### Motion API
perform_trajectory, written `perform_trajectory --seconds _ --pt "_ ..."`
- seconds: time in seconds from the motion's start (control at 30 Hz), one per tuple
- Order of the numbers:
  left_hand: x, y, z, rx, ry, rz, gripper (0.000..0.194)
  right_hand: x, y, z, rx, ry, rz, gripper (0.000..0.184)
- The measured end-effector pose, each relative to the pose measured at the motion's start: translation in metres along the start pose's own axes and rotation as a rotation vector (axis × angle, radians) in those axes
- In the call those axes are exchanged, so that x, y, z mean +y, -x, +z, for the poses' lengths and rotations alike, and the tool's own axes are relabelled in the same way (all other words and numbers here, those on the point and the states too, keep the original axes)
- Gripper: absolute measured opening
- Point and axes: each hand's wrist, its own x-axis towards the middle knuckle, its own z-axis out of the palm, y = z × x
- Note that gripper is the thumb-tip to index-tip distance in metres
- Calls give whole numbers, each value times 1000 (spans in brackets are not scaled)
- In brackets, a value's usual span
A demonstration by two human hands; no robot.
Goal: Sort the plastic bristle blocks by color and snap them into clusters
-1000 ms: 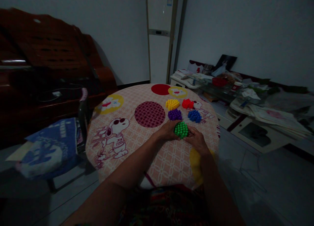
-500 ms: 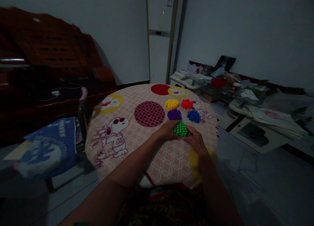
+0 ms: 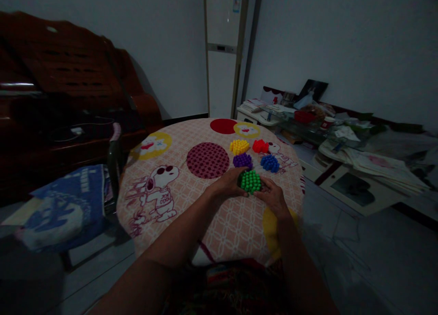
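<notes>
A green studded block cluster (image 3: 250, 181) rests on the round table with the cartoon-dog cloth (image 3: 164, 192). My left hand (image 3: 228, 183) curls against its left side and my right hand (image 3: 270, 197) grips its right side, so both hold it between them. Just beyond lie a purple cluster (image 3: 242, 160), a blue one (image 3: 269, 162), a yellow one (image 3: 239, 146) and a red one (image 3: 260, 146), none of them touched.
A chair with a blue cloth (image 3: 65, 210) stands at the table's left. A dark wooden sofa (image 3: 68, 87) fills the back left. A tall white unit (image 3: 222, 50) stands behind. Low cluttered tables (image 3: 308, 119) and papers lie to the right.
Both hands stay on the green cluster, which has shifted only slightly left with the view. The other clusters have not moved.
</notes>
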Motion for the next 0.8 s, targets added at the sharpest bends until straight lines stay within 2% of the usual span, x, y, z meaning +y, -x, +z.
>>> perform_trajectory --seconds 0.1,0.2,0.3,0.43,0.5,0.57,0.7,0.8 --pt "13 3 1 69 -95 60 95 0 1 0 94 -67 65 64" --pt "31 3 10 130 -186 206 78 0 -6 -9 283 -55 105 63" --pt "46 0 25 99 -308 324 68 1 -26 -29 422 68 158 66" --pt "50 -6 38 10 -498 302 48 8 -72 -56 498 273 243 64" --pt "47 -8 37 -7 -529 261 40 13 -97 -58 480 347 282 60" --pt "40 -9 32 4 -529 217 35 15 -119 -50 398 382 268 54" --pt "16 -8 14 153 -477 68 32 11 -145 -9 173 381 141 42" --pt "-17 -10 -9 302 -392 -62 41 3 -154 27 62 312 103 44"
